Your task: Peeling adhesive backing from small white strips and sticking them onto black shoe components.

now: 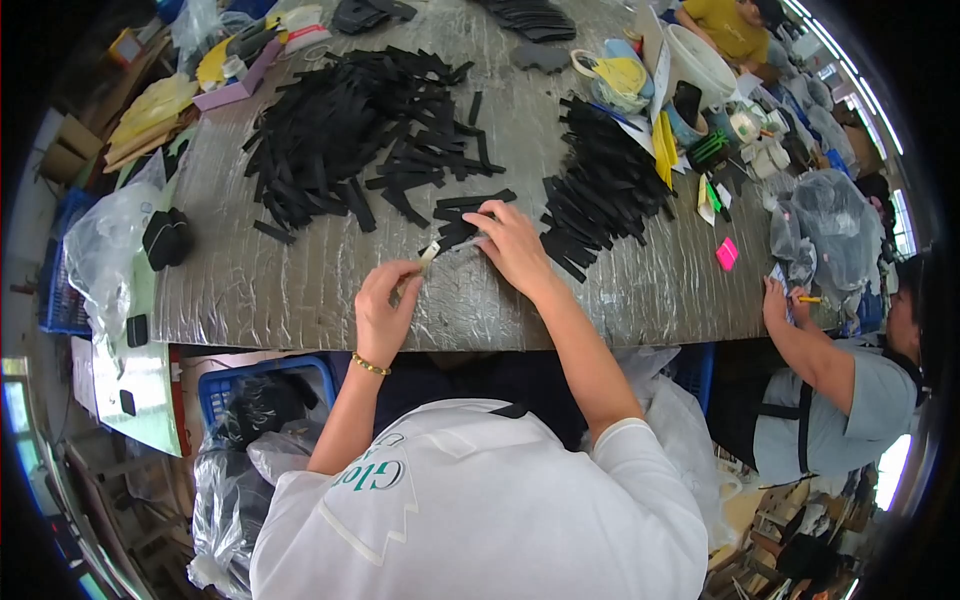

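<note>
Near the front middle of the table, my left hand point(383, 305), with a beaded bracelet at its wrist, has its fingers pinched at a small pale piece point(430, 252). I cannot make out what kind of piece it is. Just to the right, my right hand point(513, 248) has bent fingers on a short black strip point(458, 233), and something thin and shiny shows beneath them. Another black strip point(477, 200) lies just beyond. A large loose heap of black strips point(325, 135) spreads out at the far left. To my right lies a flatter pile of similar strips point(605, 185).
The table point(230, 300) has a crinkled silvery covering. Tubs, scissors point(710, 147) and a pink piece point(726, 254) sit at the right. A co-worker point(840, 390) writes at the right edge; another person point(725, 30) is at the far right. A blue basket point(265, 370) stands below the front edge.
</note>
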A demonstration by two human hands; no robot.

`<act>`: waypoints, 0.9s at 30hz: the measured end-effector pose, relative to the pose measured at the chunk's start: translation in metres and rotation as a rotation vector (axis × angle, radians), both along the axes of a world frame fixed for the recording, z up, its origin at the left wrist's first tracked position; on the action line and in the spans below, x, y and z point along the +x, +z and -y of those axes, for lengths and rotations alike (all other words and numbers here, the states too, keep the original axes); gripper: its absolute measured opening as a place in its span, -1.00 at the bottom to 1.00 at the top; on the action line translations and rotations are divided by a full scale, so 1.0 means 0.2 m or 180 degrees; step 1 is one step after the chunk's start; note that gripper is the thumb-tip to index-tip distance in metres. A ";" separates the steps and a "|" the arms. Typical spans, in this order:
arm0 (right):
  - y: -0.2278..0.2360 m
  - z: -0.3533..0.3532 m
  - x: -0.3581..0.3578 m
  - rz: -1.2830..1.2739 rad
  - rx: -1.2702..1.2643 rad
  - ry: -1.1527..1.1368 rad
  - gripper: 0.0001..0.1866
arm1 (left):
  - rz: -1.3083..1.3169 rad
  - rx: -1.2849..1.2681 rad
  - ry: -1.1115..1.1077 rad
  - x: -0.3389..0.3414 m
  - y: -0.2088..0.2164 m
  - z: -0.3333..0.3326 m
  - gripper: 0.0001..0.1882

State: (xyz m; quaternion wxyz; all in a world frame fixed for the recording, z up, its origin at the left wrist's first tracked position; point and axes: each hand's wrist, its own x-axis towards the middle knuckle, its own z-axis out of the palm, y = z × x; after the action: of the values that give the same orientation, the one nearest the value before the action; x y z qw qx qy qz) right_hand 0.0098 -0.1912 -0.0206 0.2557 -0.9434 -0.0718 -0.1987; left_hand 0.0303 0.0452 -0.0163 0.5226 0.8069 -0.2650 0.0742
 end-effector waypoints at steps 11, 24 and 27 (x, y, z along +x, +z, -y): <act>0.07 0.03 -0.35 -0.0333 0.0267 0.0051 -0.77 | 0.0092 0.0012 -0.0395 -0.03 0.07 0.03 -0.82; -0.03 -0.06 -0.69 -0.0482 0.0741 -0.1139 -0.74 | 0.0573 0.0524 -0.1647 -0.18 -0.07 0.27 -0.87; -0.07 -0.12 -0.70 -0.0412 0.0730 -0.1495 -0.75 | 0.0475 0.0662 -0.1663 -0.19 -0.08 0.27 -0.85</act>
State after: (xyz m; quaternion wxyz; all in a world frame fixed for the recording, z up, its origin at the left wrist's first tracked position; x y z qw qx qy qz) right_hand -0.1301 -0.1675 -0.0348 0.3118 -0.9098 0.1886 -0.1986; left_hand -0.0085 -0.0086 -0.0333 0.4175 0.7529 -0.5077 -0.0313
